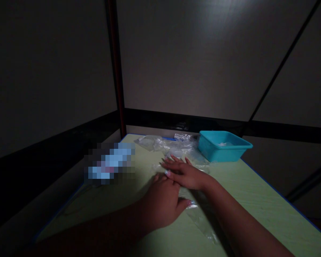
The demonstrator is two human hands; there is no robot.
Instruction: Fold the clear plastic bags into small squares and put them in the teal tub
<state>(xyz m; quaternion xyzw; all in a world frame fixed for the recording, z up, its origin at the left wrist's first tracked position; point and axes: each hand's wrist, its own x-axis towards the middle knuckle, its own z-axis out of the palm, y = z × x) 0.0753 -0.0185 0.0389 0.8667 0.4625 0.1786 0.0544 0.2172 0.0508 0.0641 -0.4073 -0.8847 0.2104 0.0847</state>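
Observation:
A clear plastic bag (pixel 203 223) lies on the pale green table (pixel 259 200), partly hidden under my hands and forearms. My left hand (pixel 162 201) rests palm down on it, thumb stretched out to the right; its fingertips are partly covered. Just beyond, my right hand (pixel 186 175) reaches across the front of the left one. Its fingers are spread and extended over the plastic, and its thumb points left above the left hand's fingers. I see nothing gripped in either hand.
Crumpled clear plastic bags (pixel 173 145) are heaped at the table's far end. A turquoise plastic basin (pixel 222 152) stands at the far right, with something pale inside. A blurred-out light blue object (pixel 112 162) is at the left edge. Walls (pixel 187 64) rise behind the table.

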